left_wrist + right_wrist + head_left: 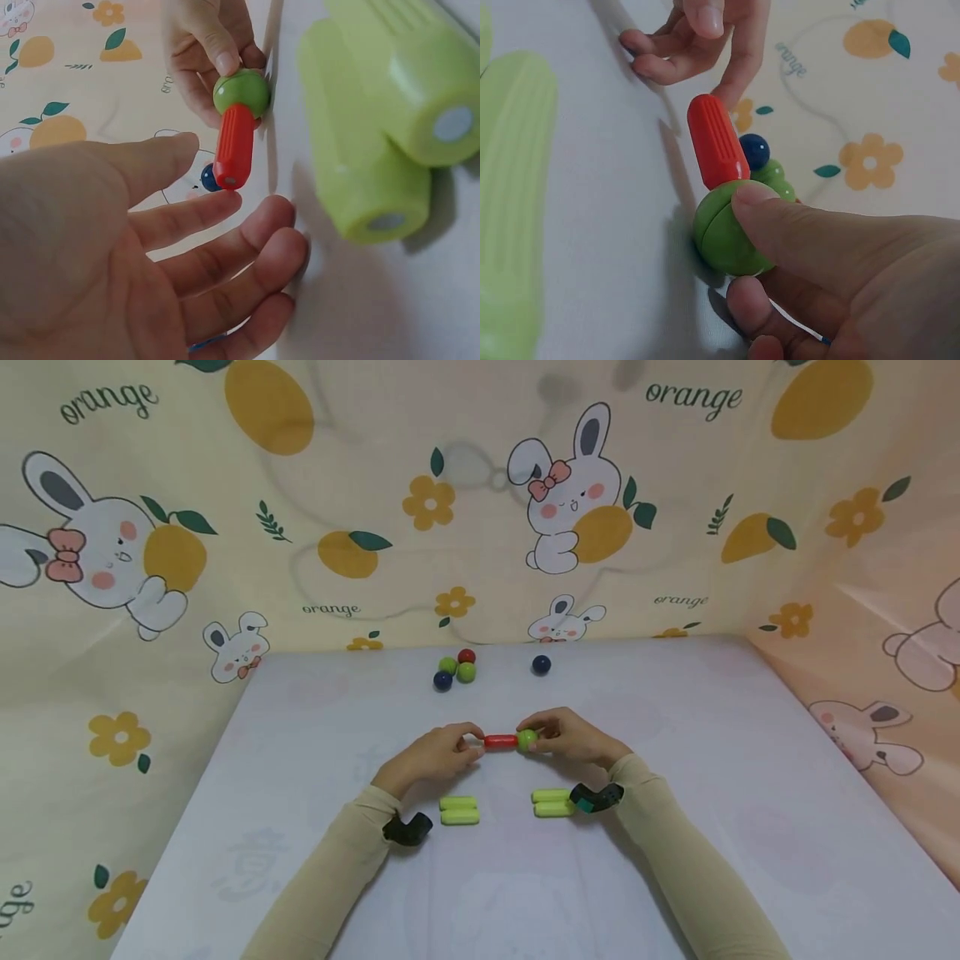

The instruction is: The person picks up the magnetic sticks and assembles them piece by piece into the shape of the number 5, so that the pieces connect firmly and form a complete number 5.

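My right hand [576, 737] pinches a green ball [724, 232] between thumb and fingers. A ribbed red rod [500, 742] is joined to that ball and points toward my left hand [435, 755]. In the left wrist view, the left thumb and fingers are spread around the free end of the rod [235, 150]. The index fingertip is at that end; whether it touches cannot be told. Nearer the body lie two pairs of light green rods, a left pair [459, 817] and a right pair [552, 809]. Round silvery spots show on the ends of the left pair.
Toward the back of the white table [337, 693] sits a cluster with a red ball [467, 656], two green balls [466, 672] and a dark blue ball [442, 681]. Another dark blue ball [542, 665] stands apart on its right. A printed cloth [480, 527] hangs behind.
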Tool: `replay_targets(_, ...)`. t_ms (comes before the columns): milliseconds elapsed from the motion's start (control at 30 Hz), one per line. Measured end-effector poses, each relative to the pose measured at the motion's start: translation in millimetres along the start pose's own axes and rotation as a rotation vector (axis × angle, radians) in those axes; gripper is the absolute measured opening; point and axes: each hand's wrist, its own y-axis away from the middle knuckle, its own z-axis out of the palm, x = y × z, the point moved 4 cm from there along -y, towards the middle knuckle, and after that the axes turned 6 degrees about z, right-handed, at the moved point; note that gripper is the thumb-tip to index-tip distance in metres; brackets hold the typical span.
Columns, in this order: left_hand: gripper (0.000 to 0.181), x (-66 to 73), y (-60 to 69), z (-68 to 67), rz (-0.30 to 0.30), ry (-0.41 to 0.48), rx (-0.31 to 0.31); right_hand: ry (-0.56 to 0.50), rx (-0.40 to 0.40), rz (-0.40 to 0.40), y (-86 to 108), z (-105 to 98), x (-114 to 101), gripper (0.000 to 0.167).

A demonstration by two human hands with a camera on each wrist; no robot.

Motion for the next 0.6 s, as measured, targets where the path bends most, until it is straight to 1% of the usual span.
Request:
replay_targets(133,0.033,-0.5,0.9,-3.4,-0.010,0.027,-0.003,-0.018,-0.008,0.018,-0.3,-2,2,0.035)
replay_targets(267,0.033,-5.1,2.2,-8.5,-0.015,0.031,0.005,-0.021,-0.018,0.036,-1.9,-2,4,0.035)
replay_targets(433,0.036,-9.6,3.8,-22.3,-0.002,0.045,0.057,-0.043,-0.020,0.044,-2.7,-3,6,0.035)
replay_targets(600,0.036,-12.2,3.5,-39.2,0.041,0.084,0.130,-0.055,-0.027,0.030,-2.4,-6,5,0.036)
